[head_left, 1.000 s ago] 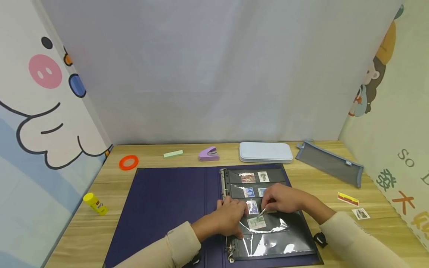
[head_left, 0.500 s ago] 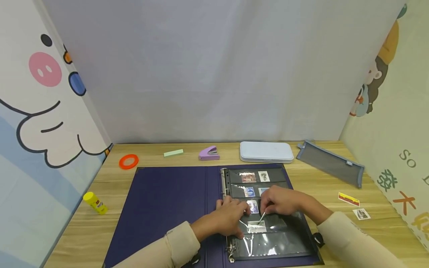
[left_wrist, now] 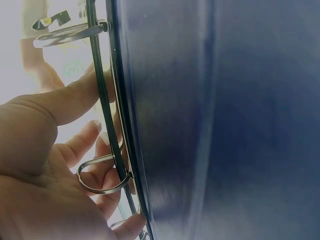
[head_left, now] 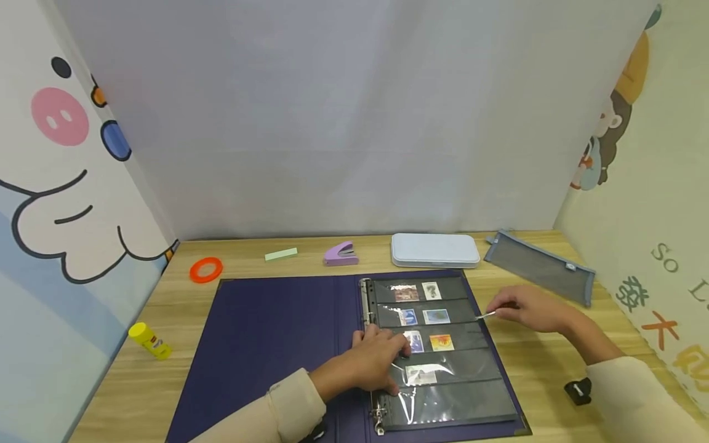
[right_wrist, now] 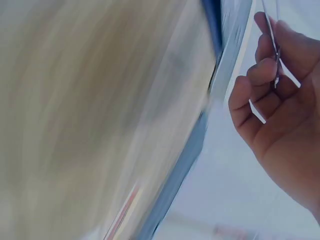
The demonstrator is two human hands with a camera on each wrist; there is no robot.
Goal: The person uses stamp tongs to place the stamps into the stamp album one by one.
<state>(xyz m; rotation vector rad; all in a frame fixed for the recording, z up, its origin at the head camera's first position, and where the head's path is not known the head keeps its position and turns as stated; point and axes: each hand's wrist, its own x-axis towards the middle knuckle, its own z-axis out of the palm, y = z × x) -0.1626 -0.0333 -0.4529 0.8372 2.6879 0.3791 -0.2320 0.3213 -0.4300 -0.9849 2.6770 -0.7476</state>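
A dark blue ring binder (head_left: pixel 271 332) lies spread on the table, with a black pocket page (head_left: pixel 460 403) on its right side. Several stamps sit in the pockets; a pale greenish stamp (head_left: pixel 421 374) is in the fourth row, partly under glare. My left hand (head_left: pixel 376 360) rests on the page's inner edge beside the rings (left_wrist: pixel 102 190), fingers spread. Past the page's right edge, my right hand (head_left: pixel 532 307) pinches metal tweezers (head_left: pixel 486 315). In the right wrist view the tweezers (right_wrist: pixel 275 55) sit between thumb and fingers, and I see no stamp at the visible part.
Behind the binder are an orange tape ring (head_left: pixel 206 269), a green strip (head_left: pixel 280 254), a purple stapler (head_left: pixel 341 253), a white case (head_left: pixel 435 250) and a grey mesh pouch (head_left: pixel 540 267). A yellow glue stick (head_left: pixel 149 340) lies left. A black object (head_left: pixel 578 391) is near the right sleeve.
My right hand has moved right and away from the fourth row with the tweezers, uncovering stamps. The pale stamp now lies straighter in its pocket. My left hand has stayed on the page.
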